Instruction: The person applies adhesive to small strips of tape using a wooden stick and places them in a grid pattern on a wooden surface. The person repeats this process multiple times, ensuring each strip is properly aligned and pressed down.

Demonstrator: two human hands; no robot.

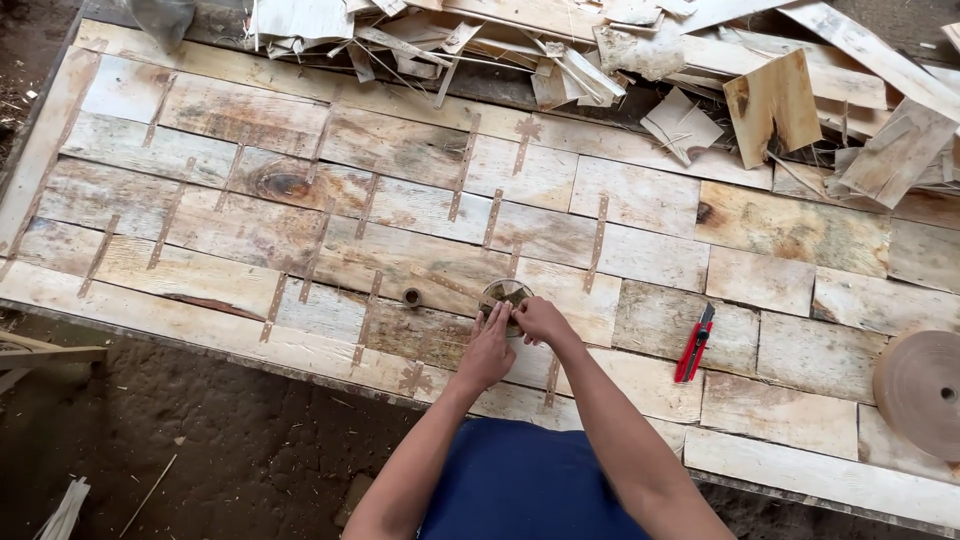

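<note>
A large sheet of patched veneer pieces [400, 200] lies flat before me, its seams joined by short brown tape strips. Both my hands meet at a small brown tape roll [506, 293] resting on the sheet near its front edge. My left hand [487, 350] has its fingers stretched onto the roll's near side. My right hand [541, 320] pinches at the roll's right edge. A tiny empty tape core [411, 297] lies just left of the roll.
A red utility knife [694, 344] lies to the right of my hands. A big brown tape reel [920, 390] sits at the right edge. Scrap veneer offcuts [700, 70] pile along the far side. Dirt floor [200, 450] lies below the front edge.
</note>
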